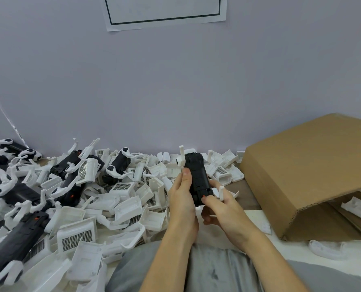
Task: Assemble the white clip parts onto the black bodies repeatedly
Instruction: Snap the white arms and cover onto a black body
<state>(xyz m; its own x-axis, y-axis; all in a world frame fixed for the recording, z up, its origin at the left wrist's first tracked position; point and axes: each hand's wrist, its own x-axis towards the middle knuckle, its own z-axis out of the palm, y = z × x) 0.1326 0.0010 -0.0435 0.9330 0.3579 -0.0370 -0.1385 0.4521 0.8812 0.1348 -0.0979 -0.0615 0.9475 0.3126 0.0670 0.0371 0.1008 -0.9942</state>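
Black body stands nearly upright above the table's near edge, held between both hands. The left hand wraps its left side, thumb lying up along it; the right hand pinches its lower end, thumb by a small red button. A white clip part is at its top left, one arm poking upward. The body is matte, ribbed and rectangular.

A heap of white parts and finished black units crowds the table's left and back edge up to the wall. A tipped cardboard box blocks the right side. Bare table shows only in a narrow strip between hands and box. The paper sheet on the wall carries a dark frame; no readable writing.
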